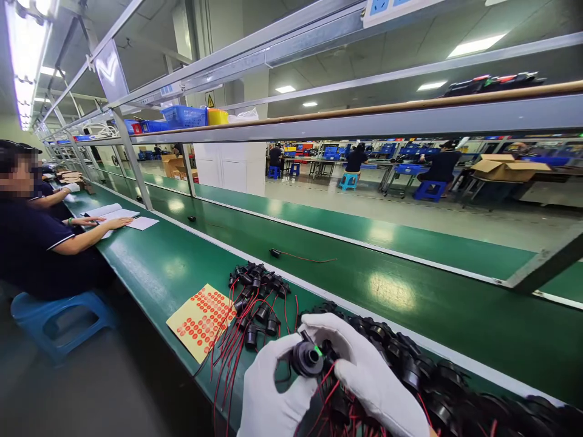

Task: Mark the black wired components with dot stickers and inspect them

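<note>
My left hand point(276, 382), in a white glove, grips a small black pump point(307, 359) between thumb and fingers. Its round face with a short nozzle points toward me, and a bright green spot shows beside it. My right hand point(364, 370), also gloved, curls around black parts with red wires right against that pump; I cannot make out whether they are a second pump. Just beyond my hands lies a loose group of similar black pumps point(252, 334) with trailing red and black wires. Beside them is a yellowish sheet of round red stickers point(204, 318).
A large heap of black pumps point(412, 370) runs along the right side of the green bench. One wired piece point(276, 252) lies on the green strip beyond the white rail. At left, a co-worker point(40, 243) sits with papers point(113, 213). A metal shelf point(364, 118) spans above.
</note>
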{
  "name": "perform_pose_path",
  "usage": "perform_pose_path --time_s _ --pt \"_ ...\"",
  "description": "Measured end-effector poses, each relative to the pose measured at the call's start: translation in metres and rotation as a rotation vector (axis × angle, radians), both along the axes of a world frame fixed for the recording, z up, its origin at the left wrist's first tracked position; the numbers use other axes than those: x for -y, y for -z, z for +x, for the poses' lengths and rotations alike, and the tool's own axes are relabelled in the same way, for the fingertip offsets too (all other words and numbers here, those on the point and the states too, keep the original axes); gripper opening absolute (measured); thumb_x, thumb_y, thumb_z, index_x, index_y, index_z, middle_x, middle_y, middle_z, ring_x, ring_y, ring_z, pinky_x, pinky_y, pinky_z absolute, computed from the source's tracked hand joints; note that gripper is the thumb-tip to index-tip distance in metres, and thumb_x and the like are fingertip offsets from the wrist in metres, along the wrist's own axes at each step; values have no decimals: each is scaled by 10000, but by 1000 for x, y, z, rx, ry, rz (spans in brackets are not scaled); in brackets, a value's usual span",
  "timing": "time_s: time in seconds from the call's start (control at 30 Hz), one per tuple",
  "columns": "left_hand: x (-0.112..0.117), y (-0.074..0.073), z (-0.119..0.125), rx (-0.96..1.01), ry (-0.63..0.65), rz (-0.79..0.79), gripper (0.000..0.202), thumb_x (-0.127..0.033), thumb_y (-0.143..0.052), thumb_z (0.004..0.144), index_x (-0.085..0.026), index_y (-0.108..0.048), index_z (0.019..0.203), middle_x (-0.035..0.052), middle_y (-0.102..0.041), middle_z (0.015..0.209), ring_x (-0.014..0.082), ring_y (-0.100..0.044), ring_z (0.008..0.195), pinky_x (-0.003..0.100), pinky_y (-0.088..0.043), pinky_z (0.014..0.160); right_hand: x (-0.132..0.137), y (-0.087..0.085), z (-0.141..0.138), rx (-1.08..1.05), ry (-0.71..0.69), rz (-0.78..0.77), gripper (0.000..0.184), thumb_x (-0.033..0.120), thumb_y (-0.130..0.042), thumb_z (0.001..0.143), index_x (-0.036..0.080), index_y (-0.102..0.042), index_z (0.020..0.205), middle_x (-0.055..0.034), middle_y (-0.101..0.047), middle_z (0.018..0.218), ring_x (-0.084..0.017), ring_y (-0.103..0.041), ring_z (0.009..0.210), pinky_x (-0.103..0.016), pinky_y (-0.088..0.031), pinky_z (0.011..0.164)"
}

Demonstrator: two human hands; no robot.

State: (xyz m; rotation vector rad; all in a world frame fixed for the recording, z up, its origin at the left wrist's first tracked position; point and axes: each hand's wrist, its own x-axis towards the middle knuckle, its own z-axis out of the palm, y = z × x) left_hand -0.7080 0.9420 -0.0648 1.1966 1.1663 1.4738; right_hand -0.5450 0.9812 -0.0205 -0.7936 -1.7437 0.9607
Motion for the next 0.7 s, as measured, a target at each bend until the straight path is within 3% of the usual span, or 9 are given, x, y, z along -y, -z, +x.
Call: perform_pose_path --time_s 0.07,0.17,0.33,0.47,0.6,0.7 --pt "2 -4 0 -36 -37 19 519 -583 -822 690 -241 -772 1078 94 -782 1125 286 -699 1054 355 -518 984 3 -3 0 87 15 24 462 295 -779 679 281 -713 1136 -38 -737 1011 -246 -694 880 -353 -585 806" --pt "4 -10 0 -22 -47 25 468 -541 -865 658 -262 -798 1027 92 -790 1096 295 -686 1033 359 -500 980 11 -8 -6 181 88 60 598 75 -722 540 286 -722 1100 -21 -714 1001 -240 -686 904 -339 -570 829" --pt "6 -11 1 43 -101 66 431 -451 -909 628 -269 -807 1006 106 -776 1083 323 -646 1068 386 -452 1019 17 -16 -15 175 113 77 448 41 -624 539 278 -730 904 2 -688 878 -209 -639 827 -298 -534 769" --pt "12 -8 8 -52 -194 77 430 -353 -923 630 -305 -786 1035 86 -729 967 298 -627 977 356 -450 952 11 -7 -11 26 -24 -216 372 112 -578 523 247 -646 863 13 -628 882 -211 -589 838 -302 -485 773" --pt "14 -13 11 -109 -292 54 388 -359 -927 624 -309 -787 982 77 -696 898 278 -593 903 339 -425 927 2 2 -6 -92 -226 -378 297 335 -674 657 240 -607 931 7 -596 912 -217 -552 838 -308 -461 750" --pt "12 -19 2 4 -93 -30 456 -544 -862 665 -242 -763 992 82 -731 895 248 -619 853 319 -458 837 -1 -1 -7 -65 -200 -331 308 504 -695 749 229 -597 846 6 -572 840 -212 -538 795 -314 -471 735"
